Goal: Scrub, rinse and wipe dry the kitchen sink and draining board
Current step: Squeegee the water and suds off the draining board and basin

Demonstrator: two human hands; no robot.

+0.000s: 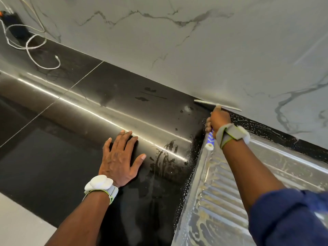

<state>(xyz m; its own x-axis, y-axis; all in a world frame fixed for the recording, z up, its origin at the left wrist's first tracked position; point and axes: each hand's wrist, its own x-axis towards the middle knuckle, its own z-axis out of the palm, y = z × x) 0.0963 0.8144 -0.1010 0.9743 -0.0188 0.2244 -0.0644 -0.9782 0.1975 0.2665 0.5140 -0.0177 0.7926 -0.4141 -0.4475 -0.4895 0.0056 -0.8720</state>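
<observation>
The steel draining board (220,201) fills the lower right, ribbed and streaked with soapy water. My right hand (219,120) grips the blue-and-white handle of a squeegee (209,139), whose long pale blade lies against the foot of the marble wall at the back corner of the board. My left hand (119,160) rests flat, fingers spread, on the black worktop (76,132) left of the board. The sink bowl is out of view.
A marbled grey wall (195,41) rises behind the worktop. A white cable (32,48) loops at the far left beside a dark device (12,23). Wet smears and foam specks lie on the worktop along the board's edge.
</observation>
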